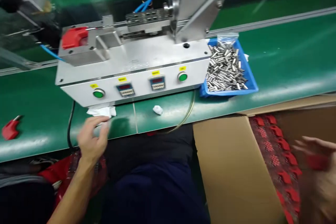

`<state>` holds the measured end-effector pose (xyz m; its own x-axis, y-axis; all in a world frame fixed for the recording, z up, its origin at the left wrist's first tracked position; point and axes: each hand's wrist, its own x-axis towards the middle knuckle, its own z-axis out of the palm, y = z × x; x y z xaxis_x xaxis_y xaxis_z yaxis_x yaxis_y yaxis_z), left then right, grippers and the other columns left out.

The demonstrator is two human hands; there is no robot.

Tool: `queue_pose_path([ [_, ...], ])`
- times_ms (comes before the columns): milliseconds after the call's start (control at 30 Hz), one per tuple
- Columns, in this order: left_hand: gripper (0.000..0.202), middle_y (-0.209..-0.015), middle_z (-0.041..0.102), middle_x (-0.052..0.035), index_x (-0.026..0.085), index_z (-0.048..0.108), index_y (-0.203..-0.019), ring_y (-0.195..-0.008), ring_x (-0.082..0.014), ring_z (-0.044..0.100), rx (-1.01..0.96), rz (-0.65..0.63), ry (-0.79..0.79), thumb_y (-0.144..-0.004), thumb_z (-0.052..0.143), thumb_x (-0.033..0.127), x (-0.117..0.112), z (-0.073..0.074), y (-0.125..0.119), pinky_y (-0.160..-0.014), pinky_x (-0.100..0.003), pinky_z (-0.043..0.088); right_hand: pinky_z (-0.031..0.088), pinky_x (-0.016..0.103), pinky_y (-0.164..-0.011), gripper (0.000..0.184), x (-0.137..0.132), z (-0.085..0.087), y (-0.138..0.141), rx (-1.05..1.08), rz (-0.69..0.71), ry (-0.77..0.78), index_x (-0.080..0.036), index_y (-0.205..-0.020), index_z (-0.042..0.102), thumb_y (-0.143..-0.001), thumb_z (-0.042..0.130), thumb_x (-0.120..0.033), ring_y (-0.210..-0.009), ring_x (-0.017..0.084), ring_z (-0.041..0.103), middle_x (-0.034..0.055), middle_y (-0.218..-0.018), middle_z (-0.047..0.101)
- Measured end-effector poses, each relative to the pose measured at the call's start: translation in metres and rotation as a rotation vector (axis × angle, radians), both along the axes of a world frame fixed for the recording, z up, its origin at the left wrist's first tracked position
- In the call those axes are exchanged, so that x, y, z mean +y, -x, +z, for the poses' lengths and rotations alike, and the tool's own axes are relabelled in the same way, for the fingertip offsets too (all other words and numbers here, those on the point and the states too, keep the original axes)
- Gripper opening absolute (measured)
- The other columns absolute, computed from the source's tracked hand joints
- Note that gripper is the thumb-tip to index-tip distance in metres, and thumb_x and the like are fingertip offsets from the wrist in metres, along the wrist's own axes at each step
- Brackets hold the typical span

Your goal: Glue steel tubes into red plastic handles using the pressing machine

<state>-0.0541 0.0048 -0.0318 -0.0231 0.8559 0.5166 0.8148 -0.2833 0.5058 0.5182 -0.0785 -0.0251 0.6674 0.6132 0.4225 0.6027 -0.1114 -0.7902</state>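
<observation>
I log the left hand (91, 140) just beside a white cloth (102, 112) at the green tabletop's (34, 112) near edge, its fingers (98, 124) curled narrow; I cannot tell whether they hold anything. The right hand (315, 168) is blurred, spread wide above red moulded parts (285, 176) in a cardboard carton (231, 171). Risk: a careless reach could snag the cloth against the steel machine (131, 89) or scatter those parts.
</observation>
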Motion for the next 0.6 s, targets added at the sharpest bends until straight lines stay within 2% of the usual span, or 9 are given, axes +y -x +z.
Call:
queue_pose_path([
  [67, 0.019, -0.094, 0.076, -0.0051, 0.02, 0.073, -0.097, -0.089, -0.0204, 0.072, -0.141, -0.241, 0.174, -0.104, 0.057, 0.029, -0.005, 0.01, -0.032, -0.085, -0.033, 0.057, 0.059, 0.047, -0.072, 0.06, 0.022, 0.015, 0.076, 0.102, 0.366, 0.044, -0.024, -0.102, 0.077, -0.099, 0.054, -0.079, -0.084, 0.028, 0.073, 0.019, -0.1, 0.073],
  [133, 0.019, -0.102, 0.076, -0.006, 0.022, 0.073, -0.111, -0.091, -0.0197, 0.072, -0.319, -0.492, 0.365, -0.108, 0.055, 0.029, -0.015, 0.014, -0.065, -0.085, -0.032, 0.058, 0.062, 0.049, -0.091, 0.06, 0.039, 0.024, 0.16, 0.15, 0.733, 0.095, -0.024, -0.111, 0.076, -0.106, 0.044, -0.075, -0.109, 0.031, 0.072, 0.0178, -0.117, 0.072],
  [200, 0.028, -0.112, 0.074, -0.009, 0.023, 0.067, -0.13, -0.092, -0.0211, 0.07, -0.509, -0.691, 0.516, -0.111, 0.052, 0.037, -0.027, 0.013, -0.09, -0.084, -0.034, 0.059, 0.057, 0.052, -0.108, 0.065, 0.051, 0.024, 0.235, 0.226, 0.975, 0.179, -0.025, -0.125, 0.072, -0.11, 0.031, -0.073, -0.124, 0.031, 0.067, 0.0156, -0.13, 0.068],
  [233, 0.033, -0.114, 0.073, -0.01, 0.023, 0.064, -0.135, -0.092, -0.022, 0.07, -0.606, -0.735, 0.576, -0.112, 0.051, 0.043, -0.033, 0.011, -0.097, -0.084, -0.035, 0.059, 0.056, 0.051, -0.111, 0.07, 0.055, 0.02, 0.265, 0.263, 1.053, 0.191, -0.025, -0.128, 0.071, -0.109, 0.028, -0.076, -0.127, 0.03, 0.065, 0.015, -0.135, 0.065],
  [300, 0.035, -0.107, 0.072, -0.0089, 0.022, 0.065, -0.129, -0.088, -0.0224, 0.068, -0.77, -0.714, 0.669, -0.111, 0.053, 0.049, -0.041, 0.006, -0.101, -0.08, -0.034, 0.057, 0.055, 0.049, -0.113, 0.075, 0.06, 0.012, 0.305, 0.38, 1.161, 0.199, -0.024, -0.134, 0.068, -0.108, 0.025, -0.079, -0.132, 0.03, 0.063, 0.0146, -0.144, 0.06],
  [367, 0.03, -0.095, 0.07, -0.0057, 0.021, 0.068, -0.11, -0.083, -0.0206, 0.065, -0.869, -0.629, 0.722, -0.107, 0.061, 0.051, -0.043, 0.0, -0.092, -0.075, -0.031, 0.054, 0.055, 0.048, -0.113, 0.074, 0.062, 0.004, 0.32, 0.445, 1.272, 0.191, -0.024, -0.142, 0.064, -0.106, 0.032, -0.081, -0.136, 0.031, 0.06, 0.0152, -0.149, 0.056],
  [467, 0.029, -0.088, 0.065, -0.0033, 0.019, 0.07, -0.098, -0.08, -0.0169, 0.06, -0.949, -0.512, 0.732, -0.101, 0.074, 0.048, -0.039, -0.007, -0.066, -0.073, -0.027, 0.05, 0.058, 0.047, -0.106, 0.07, 0.066, -0.004, 0.309, 0.383, 1.345, 0.12, -0.023, -0.143, 0.064, -0.102, 0.052, -0.079, -0.126, 0.031, 0.065, 0.0154, -0.138, 0.064],
  [500, 0.028, -0.088, 0.065, -0.003, 0.019, 0.071, -0.099, -0.079, -0.0158, 0.059, -0.991, -0.452, 0.727, -0.099, 0.077, 0.046, -0.035, -0.009, -0.057, -0.072, -0.025, 0.05, 0.06, 0.047, -0.102, 0.061, 0.069, -0.006, 0.302, 0.339, 1.272, 0.063, -0.023, -0.136, 0.068, -0.102, 0.058, -0.074, -0.117, 0.03, 0.068, 0.0139, -0.127, 0.068],
  [600, 0.026, -0.086, 0.068, -0.0017, 0.019, 0.07, -0.105, -0.069, -0.0118, 0.058, -1.161, -0.281, 0.704, -0.097, 0.08, 0.043, -0.02, -0.015, -0.042, -0.062, -0.019, 0.048, 0.061, 0.042, -0.088, 0.027, 0.085, -0.014, 0.285, 0.22, 0.863, -0.04, -0.024, -0.119, 0.072, -0.103, 0.069, -0.046, -0.101, 0.026, 0.069, 0.0091, -0.109, 0.069],
])
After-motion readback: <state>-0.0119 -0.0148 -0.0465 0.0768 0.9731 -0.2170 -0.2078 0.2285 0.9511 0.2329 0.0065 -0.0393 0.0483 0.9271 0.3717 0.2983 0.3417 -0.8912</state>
